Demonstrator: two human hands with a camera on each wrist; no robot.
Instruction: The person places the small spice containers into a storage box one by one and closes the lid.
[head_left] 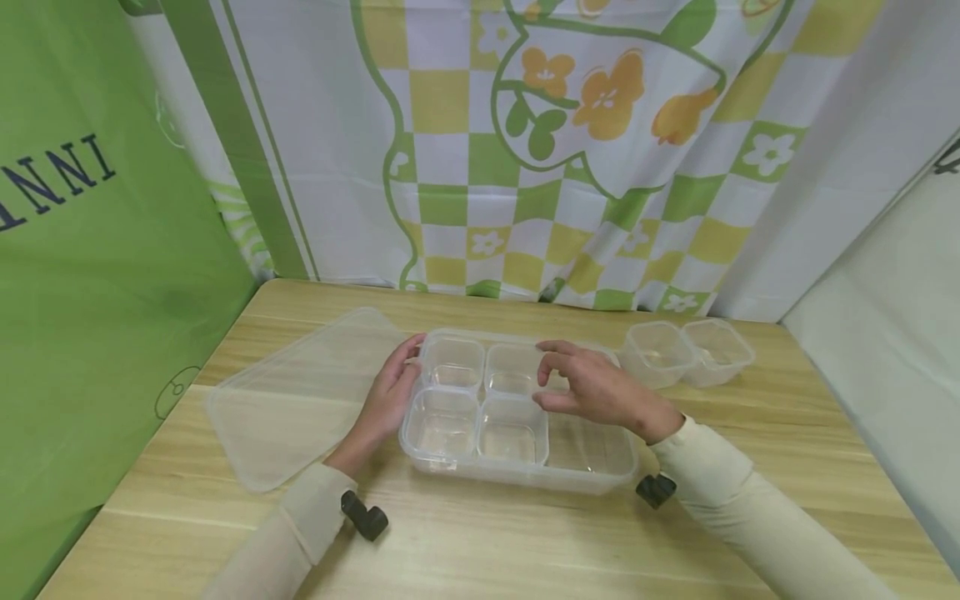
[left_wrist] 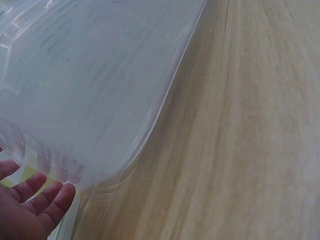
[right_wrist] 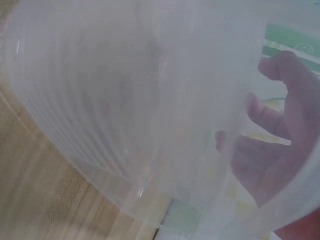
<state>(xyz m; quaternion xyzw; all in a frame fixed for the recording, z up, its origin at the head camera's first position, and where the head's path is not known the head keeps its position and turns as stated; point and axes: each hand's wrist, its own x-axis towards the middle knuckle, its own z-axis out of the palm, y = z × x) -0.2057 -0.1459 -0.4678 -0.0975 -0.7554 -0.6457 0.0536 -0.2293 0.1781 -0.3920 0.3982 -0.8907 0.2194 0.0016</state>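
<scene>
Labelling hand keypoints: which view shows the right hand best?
Head: the right hand sits over the clear rectangular container with nothing in front of it. Right wrist: it shows mostly through hazy translucent plastic, cut off at the frame edge. Left wrist: none of it; only the left hand appears.

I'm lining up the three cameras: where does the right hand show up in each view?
Head: the right hand is right of centre, below mid-height, over the large clear container.
Left wrist: not in it.
Right wrist: towards the right edge.
Shared landmark: the wood-grain tabletop, low in head, filling the right side in left wrist, lower left in right wrist.
</scene>
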